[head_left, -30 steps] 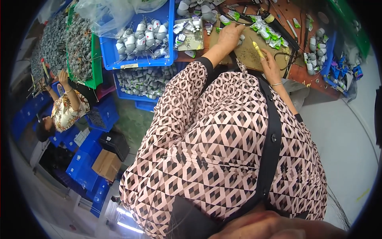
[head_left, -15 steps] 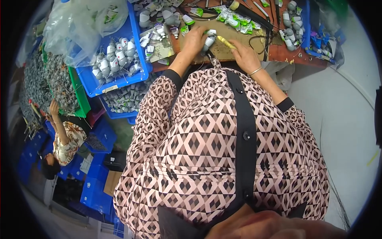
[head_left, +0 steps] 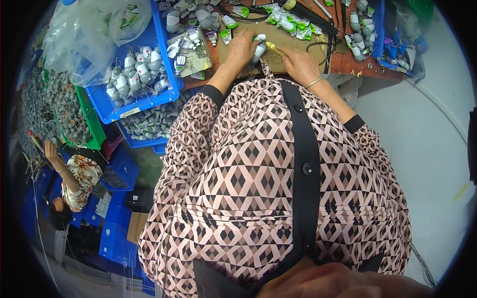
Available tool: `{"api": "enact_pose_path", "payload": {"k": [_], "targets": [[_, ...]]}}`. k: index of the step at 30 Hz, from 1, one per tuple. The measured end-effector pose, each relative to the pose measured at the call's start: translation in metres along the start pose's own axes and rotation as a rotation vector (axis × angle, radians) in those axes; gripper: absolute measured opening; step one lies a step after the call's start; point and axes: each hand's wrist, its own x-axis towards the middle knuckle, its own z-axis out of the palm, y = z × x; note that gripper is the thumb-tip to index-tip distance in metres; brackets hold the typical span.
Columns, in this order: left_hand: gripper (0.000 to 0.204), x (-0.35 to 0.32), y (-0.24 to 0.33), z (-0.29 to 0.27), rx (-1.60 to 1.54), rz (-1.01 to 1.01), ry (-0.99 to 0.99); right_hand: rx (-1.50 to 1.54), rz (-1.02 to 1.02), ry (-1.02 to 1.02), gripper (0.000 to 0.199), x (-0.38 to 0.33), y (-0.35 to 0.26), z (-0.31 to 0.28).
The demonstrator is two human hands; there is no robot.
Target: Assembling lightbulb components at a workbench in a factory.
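Observation:
My left hand (head_left: 242, 48) is closed around a small white-and-grey bulb-shaped part (head_left: 259, 51) near the front edge of the bench, above my lap. A white piece (head_left: 260, 37) shows by its fingertips. In my right hand (head_left: 301, 65) is a slim pale-yellow tool (head_left: 272, 46), gripped like a pen, its kind not clear. The tool's far end points left and meets or nearly meets the part; I cannot tell whether they touch. Brown board (head_left: 293, 43) lies beneath both hands. To their left are several white-and-purple parts (head_left: 193, 35) on a flat block.
On the left, a blue tray (head_left: 180, 82) holds several white-and-grey parts, with a plastic bag (head_left: 74, 44) over its back. Green-and-white pieces (head_left: 290, 22) lie behind my hands. More bulb-shaped parts (head_left: 355, 42) sit at right. Further left, a person (head_left: 82, 174) works by a green crate (head_left: 94, 121).
The view has shifted slightly. My right hand and the yellow tool have moved a little left. My left hand still holds the part. The other person's hand has moved left and lower.

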Motion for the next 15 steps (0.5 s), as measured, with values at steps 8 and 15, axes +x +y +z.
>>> {"api": "enact_pose_path", "payload": {"k": [8,15], "targets": [[0.019,-0.008,0.000,0.006,-0.027,0.027,0.002,-0.070,-0.065,-0.024,0.031,-0.001,0.003,0.003],[0.014,-0.008,-0.002,0.011,-0.027,0.096,-0.029,-0.344,-0.164,-0.129,0.029,0.009,-0.003,0.001]]}}
